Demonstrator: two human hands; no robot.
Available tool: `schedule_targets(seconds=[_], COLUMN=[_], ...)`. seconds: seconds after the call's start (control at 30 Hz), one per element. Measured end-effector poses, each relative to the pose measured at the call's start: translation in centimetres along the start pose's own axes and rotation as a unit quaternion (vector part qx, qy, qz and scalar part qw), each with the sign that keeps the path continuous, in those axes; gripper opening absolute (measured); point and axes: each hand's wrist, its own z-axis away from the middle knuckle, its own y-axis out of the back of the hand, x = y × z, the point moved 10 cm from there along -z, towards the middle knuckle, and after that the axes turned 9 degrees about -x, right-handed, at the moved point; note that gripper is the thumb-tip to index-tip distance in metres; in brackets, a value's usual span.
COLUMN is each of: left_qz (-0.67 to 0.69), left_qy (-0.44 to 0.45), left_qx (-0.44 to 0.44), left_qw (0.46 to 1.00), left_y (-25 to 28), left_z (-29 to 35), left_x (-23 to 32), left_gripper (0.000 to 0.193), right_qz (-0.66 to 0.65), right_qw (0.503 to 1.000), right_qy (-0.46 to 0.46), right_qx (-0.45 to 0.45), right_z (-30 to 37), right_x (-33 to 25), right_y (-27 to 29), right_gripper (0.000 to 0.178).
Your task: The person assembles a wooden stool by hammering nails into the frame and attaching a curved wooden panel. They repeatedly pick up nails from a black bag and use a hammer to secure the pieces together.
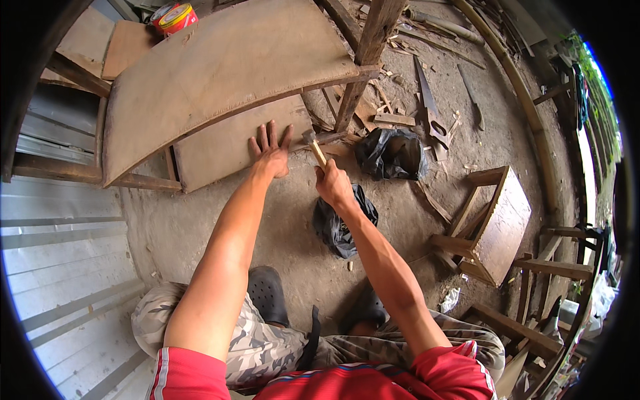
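My left hand lies flat with spread fingers on the lower wooden panel of a shelf-like wooden frame. In my right hand is a hammer, gripped by its light wooden handle. The dark hammer head is close to the right end of the lower panel, by a rough wooden post; whether it touches the wood I cannot tell. Above the lower panel a larger board spans the frame, its front edge rough.
Black plastic bags sit on the dirt floor near my right hand. A handsaw and a long knife lie beyond, among wood scraps. A small wooden stool rests tipped at right. Corrugated metal sheeting stands at left; cans are behind the board.
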Motion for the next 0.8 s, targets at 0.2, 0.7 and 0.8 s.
schedule_targets(seconds=[0.2,0.7,0.8], left_qz=[-0.005,-0.019,-0.050], left_qy=[-0.002,-0.061,-0.068], left_qx=[0.020,0.112,0.137], left_qw=[1.000,0.992,0.987], left_y=[-0.2,0.4,-0.3], left_z=[-0.2,-2.0,-2.0], left_x=[-0.4,3.3,4.7], left_gripper=[0.116,0.124,0.125], right_qz=[0.006,0.224,0.211], right_qw=[1.000,0.946,0.948], right_qy=[-0.024,-0.167,-0.171], right_qx=[-0.003,-0.167,-0.166], right_z=[0.0,6.1,8.5], right_x=[-0.2,10.4,13.1], right_y=[0.3,10.0,9.2], right_gripper=[0.031,0.034,0.036])
